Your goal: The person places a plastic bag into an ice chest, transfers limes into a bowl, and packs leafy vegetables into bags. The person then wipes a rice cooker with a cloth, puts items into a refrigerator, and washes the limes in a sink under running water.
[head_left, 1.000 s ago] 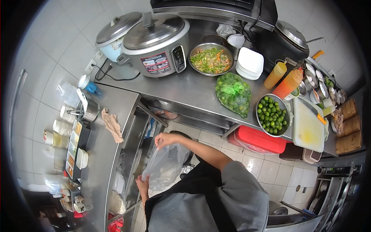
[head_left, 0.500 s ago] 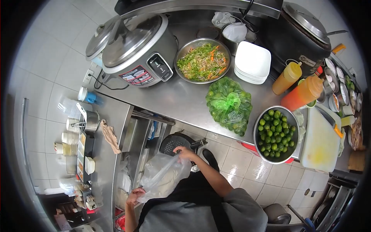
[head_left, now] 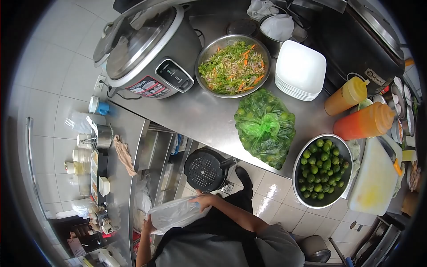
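Note:
A clear plastic bag (head_left: 175, 213) is stretched between my two hands, low in front of my body. My left hand (head_left: 147, 224) grips its left edge, with the fingers partly hidden. At the upper right edge of the bag, my right hand (head_left: 203, 200) pinches the plastic between thumb and fingers. Just beyond my right hand is a black perforated basket (head_left: 204, 170) near the floor. The bag looks thin and flat, and I cannot make out anything inside it.
On the steel counter (head_left: 195, 118) are a rice cooker (head_left: 142, 58), a bowl of shredded vegetables (head_left: 233, 66), stacked white plates (head_left: 300, 69), a green bag of limes (head_left: 265, 127), a bowl of limes (head_left: 321, 171), two sauce bottles (head_left: 362, 120) and a cutting board (head_left: 376, 178). A cloth (head_left: 124, 155) lies left.
The bag has been drawn wider and flatter between my hands. My right hand has moved down and slightly left, uncovering more of the black basket. The view has shifted slightly.

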The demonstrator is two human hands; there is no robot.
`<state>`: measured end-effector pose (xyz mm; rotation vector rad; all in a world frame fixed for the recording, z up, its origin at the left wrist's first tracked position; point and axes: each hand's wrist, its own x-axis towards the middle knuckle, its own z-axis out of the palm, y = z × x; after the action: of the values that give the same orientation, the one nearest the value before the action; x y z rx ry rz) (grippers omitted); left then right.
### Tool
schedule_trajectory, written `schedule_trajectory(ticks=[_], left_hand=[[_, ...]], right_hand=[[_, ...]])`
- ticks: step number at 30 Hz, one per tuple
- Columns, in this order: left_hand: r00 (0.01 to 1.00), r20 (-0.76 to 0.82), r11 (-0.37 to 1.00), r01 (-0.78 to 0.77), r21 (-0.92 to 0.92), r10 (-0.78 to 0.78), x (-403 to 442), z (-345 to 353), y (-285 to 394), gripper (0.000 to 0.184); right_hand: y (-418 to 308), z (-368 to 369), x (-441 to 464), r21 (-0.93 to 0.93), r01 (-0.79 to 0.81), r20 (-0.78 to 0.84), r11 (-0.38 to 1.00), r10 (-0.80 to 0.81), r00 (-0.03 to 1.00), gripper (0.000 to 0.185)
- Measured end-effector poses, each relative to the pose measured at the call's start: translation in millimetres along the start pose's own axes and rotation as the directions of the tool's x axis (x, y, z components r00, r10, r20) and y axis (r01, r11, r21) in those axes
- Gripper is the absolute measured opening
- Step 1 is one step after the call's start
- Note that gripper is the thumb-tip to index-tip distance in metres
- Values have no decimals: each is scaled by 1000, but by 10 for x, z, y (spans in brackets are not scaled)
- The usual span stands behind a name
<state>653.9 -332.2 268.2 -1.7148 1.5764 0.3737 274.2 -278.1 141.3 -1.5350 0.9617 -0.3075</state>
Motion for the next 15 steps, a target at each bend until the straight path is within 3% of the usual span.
schedule_trajectory(ticks=[2,4,5,7,8,9,11,13,14,15], left_hand=[[999,-21,999,-47,-7,47,140,195,-248,113],[992,-81,994,-102,-40,99,239,367,-437,115],[991,-92,992,-106,-63,100,234,391,-448,115],[1000,-29,991,-11,-134,7,75,223,-198,111],[997,-60,986,-65,-156,56,99,235,-120,110],[990,-92,977,-120,-179,105,142,285,-53,108],[969,-161,952,-218,-215,185,114,260,226,105],[938,-241,921,-305,-242,247,-46,116,634,102],[883,-328,877,-420,-234,335,-49,118,755,103],[899,-314,887,-388,-251,305,-80,96,875,103]], right_hand=[[-314,-377,-284,-176,-38,-93,984,21,995,55],[-491,-726,-464,-144,21,-382,989,-75,921,48],[-651,-956,-691,-155,117,-686,981,-192,702,33],[-908,-1543,-1159,-103,137,-924,985,-145,354,36],[-1066,-1784,-1509,-115,25,-991,993,-116,68,49],[-1062,-1979,-1755,-94,-315,-989,944,-123,-76,64],[-895,-2301,-1972,163,-550,-935,819,-49,-351,65],[-677,-2364,-2041,244,-665,-951,706,40,-307,62],[-638,-2347,-2008,233,-694,-960,681,46,-276,62],[-605,-2306,-1971,221,-722,-967,655,55,-247,61]])
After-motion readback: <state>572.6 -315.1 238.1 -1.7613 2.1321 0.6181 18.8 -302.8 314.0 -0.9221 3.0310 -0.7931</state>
